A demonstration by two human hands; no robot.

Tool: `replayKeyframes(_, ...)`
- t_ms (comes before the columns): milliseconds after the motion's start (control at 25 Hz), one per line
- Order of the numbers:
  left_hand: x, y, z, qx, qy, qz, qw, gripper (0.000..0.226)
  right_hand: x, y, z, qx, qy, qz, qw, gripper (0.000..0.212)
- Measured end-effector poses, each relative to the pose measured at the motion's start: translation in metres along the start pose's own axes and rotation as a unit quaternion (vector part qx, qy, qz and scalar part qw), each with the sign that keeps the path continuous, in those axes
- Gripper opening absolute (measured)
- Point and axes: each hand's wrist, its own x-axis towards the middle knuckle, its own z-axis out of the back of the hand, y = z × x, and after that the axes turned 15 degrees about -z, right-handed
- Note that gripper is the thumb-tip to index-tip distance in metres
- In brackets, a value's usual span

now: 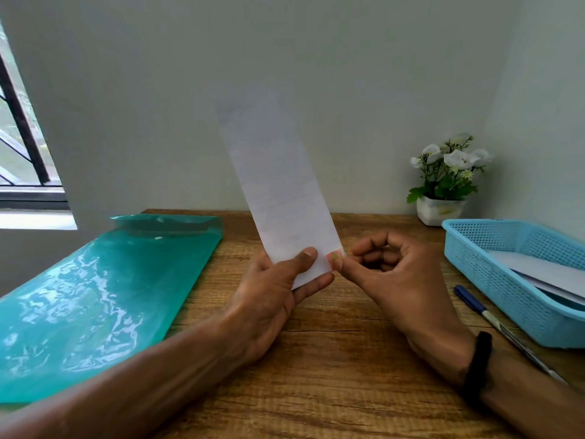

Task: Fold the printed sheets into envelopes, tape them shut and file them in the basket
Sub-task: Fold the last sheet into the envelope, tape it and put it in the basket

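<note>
A folded white sheet [278,182], long and narrow, stands nearly upright above the middle of the wooden table [332,375], leaning to the left. My left hand [278,289] grips its lower end, thumb in front and fingers behind. My right hand [392,274] is curled beside it, its thumb pressing on the sheet's lower right corner, where a small clear piece of tape [335,257] seems to lie. The light blue basket [493,280] sits at the right with white folded papers [544,270] inside.
A teal plastic document folder [95,296] lies flat on the left of the table. A blue pen [493,324] rests in front of the basket. A small white pot of white flowers [443,182] stands at the back right against the wall.
</note>
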Motion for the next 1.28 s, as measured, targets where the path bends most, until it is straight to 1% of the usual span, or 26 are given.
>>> replayKeyframes(80, 0.001, 0.002, 0.003, 0.013, 0.031, -0.013, 0.999, 0.059, 0.000, -0.001, 0.001, 0.005, 0.003, 0.000, 1.000, 0.026)
replayKeyframes(160, 0.001, 0.005, 0.005, 0.072, 0.088, -0.034, 0.993, 0.073, 0.001, -0.001, 0.001, 0.001, 0.002, -0.001, 1.000, 0.026)
replayKeyframes(200, 0.001, 0.006, 0.006, 0.102, 0.106, -0.041, 0.988, 0.078, 0.001, -0.002, 0.000, -0.002, 0.000, -0.003, 1.000, 0.026)
replayKeyframes(240, 0.002, 0.007, 0.006, 0.117, 0.109, -0.046, 0.986, 0.081, 0.001, -0.002, 0.000, -0.003, -0.001, -0.005, 1.000, 0.026)
replayKeyframes(360, 0.002, 0.007, 0.006, 0.107, 0.082, -0.056, 0.989, 0.074, 0.000, -0.002, -0.002, 0.001, 0.003, -0.005, 1.000, 0.025)
replayKeyframes(480, 0.003, 0.005, 0.004, 0.082, 0.057, -0.048, 0.994, 0.073, 0.000, -0.002, -0.002, 0.003, 0.010, -0.005, 1.000, 0.023)
replayKeyframes(600, 0.003, 0.006, 0.005, 0.087, 0.034, -0.044, 0.995, 0.065, 0.000, -0.003, -0.002, -0.003, 0.011, -0.014, 1.000, 0.024)
replayKeyframes(680, 0.005, 0.007, 0.007, 0.089, 0.023, -0.048, 0.995, 0.068, 0.000, -0.002, -0.002, -0.013, 0.012, -0.015, 1.000, 0.025)
replayKeyframes(760, 0.006, 0.008, 0.008, 0.097, 0.022, -0.056, 0.994, 0.069, -0.001, -0.002, -0.002, -0.021, 0.010, -0.016, 1.000, 0.025)
replayKeyframes(880, 0.007, 0.006, 0.009, 0.125, 0.033, -0.071, 0.989, 0.057, 0.001, -0.001, -0.002, -0.023, 0.003, -0.034, 0.999, 0.035)
replayKeyframes(920, 0.007, 0.006, 0.009, 0.134, 0.039, -0.073, 0.987, 0.057, 0.002, 0.000, -0.001, -0.010, 0.009, -0.050, 0.999, 0.041)
replayKeyframes(1000, 0.009, 0.005, 0.011, 0.144, 0.056, -0.067, 0.986, 0.067, 0.004, 0.001, 0.003, 0.058, 0.054, -0.095, 0.992, 0.050)
replayKeyframes(1080, 0.009, 0.004, 0.012, 0.169, 0.078, -0.065, 0.980, 0.073, 0.005, 0.004, 0.007, 0.108, 0.095, -0.127, 0.982, 0.050)
replayKeyframes(1160, 0.010, 0.003, 0.014, 0.208, 0.106, -0.070, 0.970, 0.070, 0.007, 0.006, 0.009, 0.131, 0.108, -0.147, 0.974, 0.046)
replayKeyframes(1280, 0.012, 0.001, 0.015, 0.210, 0.107, -0.069, 0.969, 0.070, 0.011, 0.006, 0.010, 0.196, 0.131, -0.192, 0.953, 0.044)
